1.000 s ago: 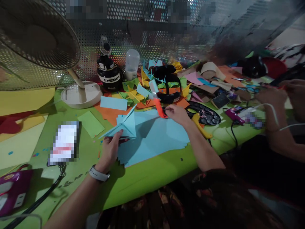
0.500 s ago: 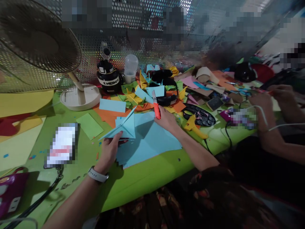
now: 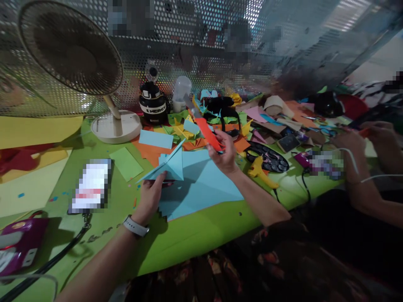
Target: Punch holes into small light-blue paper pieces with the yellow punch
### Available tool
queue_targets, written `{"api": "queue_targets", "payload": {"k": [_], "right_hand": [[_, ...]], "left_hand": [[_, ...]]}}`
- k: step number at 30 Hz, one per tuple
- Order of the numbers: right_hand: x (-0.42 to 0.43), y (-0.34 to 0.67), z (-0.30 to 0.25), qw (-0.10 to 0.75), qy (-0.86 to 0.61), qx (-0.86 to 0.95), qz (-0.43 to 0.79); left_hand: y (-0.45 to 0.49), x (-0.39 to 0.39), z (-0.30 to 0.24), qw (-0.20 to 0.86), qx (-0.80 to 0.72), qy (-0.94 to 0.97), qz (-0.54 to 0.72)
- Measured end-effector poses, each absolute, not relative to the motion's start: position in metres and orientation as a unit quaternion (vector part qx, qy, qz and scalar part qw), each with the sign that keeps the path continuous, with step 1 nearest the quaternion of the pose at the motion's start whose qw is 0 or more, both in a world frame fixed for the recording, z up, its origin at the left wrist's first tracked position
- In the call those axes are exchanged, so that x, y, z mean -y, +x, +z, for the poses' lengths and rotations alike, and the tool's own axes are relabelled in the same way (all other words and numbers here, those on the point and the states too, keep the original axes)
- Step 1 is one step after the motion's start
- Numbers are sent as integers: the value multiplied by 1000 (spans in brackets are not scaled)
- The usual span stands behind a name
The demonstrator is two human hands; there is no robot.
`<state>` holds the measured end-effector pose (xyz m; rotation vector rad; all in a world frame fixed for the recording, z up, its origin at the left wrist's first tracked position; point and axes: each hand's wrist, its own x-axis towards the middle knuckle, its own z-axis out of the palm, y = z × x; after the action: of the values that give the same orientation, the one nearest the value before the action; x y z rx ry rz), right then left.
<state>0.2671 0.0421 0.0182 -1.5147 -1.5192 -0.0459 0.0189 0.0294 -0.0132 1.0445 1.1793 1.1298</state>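
Knife (image 3: 206, 130), gripped in right hand (image 3: 225, 155), points to eleven o'clock; folded paper (image 3: 175, 167), pinched in left hand (image 3: 151, 195), lies at right hand's nine.

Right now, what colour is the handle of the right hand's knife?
The knife handle is bright orange-red, in the head view.

The folded sheet (image 3: 175, 167) is matt paper — orange handle (image 3: 206, 131) smooth plastic, blade (image 3: 192, 107) metal — screen (image 3: 197, 25) perforated metal.
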Motion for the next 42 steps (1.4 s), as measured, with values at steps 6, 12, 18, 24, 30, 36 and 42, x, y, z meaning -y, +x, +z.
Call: {"api": "queue_targets", "payload": {"k": [6,12,18,24,30,36,42], "right_hand": [[-75,261,22,563,-628,536,26],[-90,277,12,422,-687,586,87],[-44,306,13,138,-764,631,-9],[-36,319,14,61,-776,628,27],[-52,328,9,60,-774,629,46],[-33,339,10,50,-751,647,123],[-11,335,20,276,-650,501,500]], "left_hand": [[19,-29,-8,574,-491,444,481],[21,-28,-5,575,-498,437,480],[22,-30,-8,586,-495,414,490],[22,-31,-15,576,-503,406,501],[24,-31,-16,577,-501,394,510],[24,-27,-11,576,-493,407,510],[22,-28,-5,570,-473,408,533]]}}
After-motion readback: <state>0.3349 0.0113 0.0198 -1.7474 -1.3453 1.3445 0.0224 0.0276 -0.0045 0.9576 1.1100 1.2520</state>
